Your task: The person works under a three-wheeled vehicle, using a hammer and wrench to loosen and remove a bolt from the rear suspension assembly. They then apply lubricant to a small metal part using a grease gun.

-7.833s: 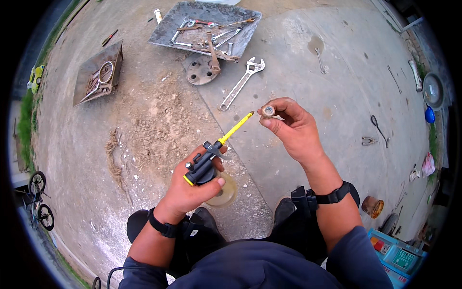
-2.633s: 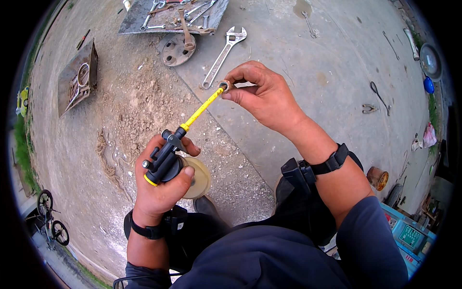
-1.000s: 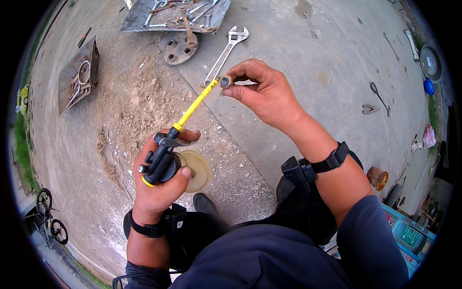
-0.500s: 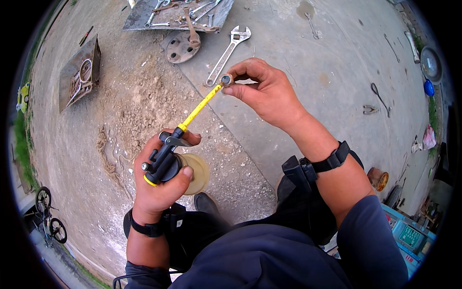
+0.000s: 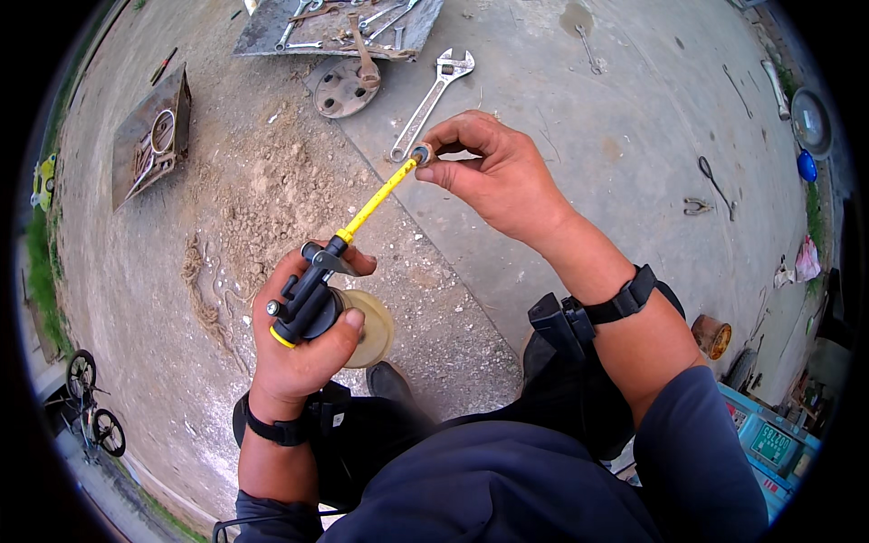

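Note:
My left hand (image 5: 303, 348) is wrapped round a pump oil can (image 5: 312, 303) with a black head, a grey lever and a cloudy, yellowish round reservoir. Its long yellow spout (image 5: 376, 202) slants up to the right. Between thumb and fingertips, my right hand (image 5: 489, 167) pinches a small metal nut (image 5: 421, 154) with a round hole. The spout's tip is at the nut's opening; I cannot tell how far in it reaches. Just beyond the nut, an adjustable wrench (image 5: 433, 104) lies on the concrete.
A metal tray of wrenches (image 5: 272, 41) stands at the far side, beside a round plate with holes (image 5: 330, 100). Left of a dirt pile (image 5: 281, 195) is a box of metal parts (image 5: 181, 100). Pliers (image 5: 696, 206) and a spanner (image 5: 588, 50) lie to the right.
The nut has tilted slightly in my right fingers, and its hole now faces more toward the spout tip. My left hand keeps its hold on the oil can.

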Motion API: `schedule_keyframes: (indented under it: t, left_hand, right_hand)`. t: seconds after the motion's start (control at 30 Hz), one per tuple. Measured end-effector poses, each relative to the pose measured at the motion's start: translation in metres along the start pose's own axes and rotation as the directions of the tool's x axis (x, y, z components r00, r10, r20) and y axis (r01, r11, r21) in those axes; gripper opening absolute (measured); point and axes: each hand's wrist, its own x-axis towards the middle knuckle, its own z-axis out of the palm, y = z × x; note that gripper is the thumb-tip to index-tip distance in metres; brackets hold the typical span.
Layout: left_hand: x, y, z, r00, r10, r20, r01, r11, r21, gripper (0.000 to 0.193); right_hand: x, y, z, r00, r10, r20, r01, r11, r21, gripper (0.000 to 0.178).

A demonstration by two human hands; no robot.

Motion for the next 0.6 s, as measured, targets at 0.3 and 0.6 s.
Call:
schedule_keyframes:
  t: [0.3, 0.6]
  left_hand:
    - [-0.0001, -0.0006, -0.0019, 1.0, 0.019, 0.02, -0.02, 1.0, 0.01, 0.053]
    - [0.0033, -0.0033, -0.0029, 0.982, 0.156, -0.107, -0.146, 0.985, 0.095, 0.054]
  right_hand:
    - [-0.0002, 0.0007, 0.0008, 1.0, -0.005, -0.001, 0.005, 1.0, -0.01, 0.023]
    - [-0.0009, -0.0018, -0.0001, 1.0, -0.002, -0.013, 0.002, 1.0, -0.016, 0.024]
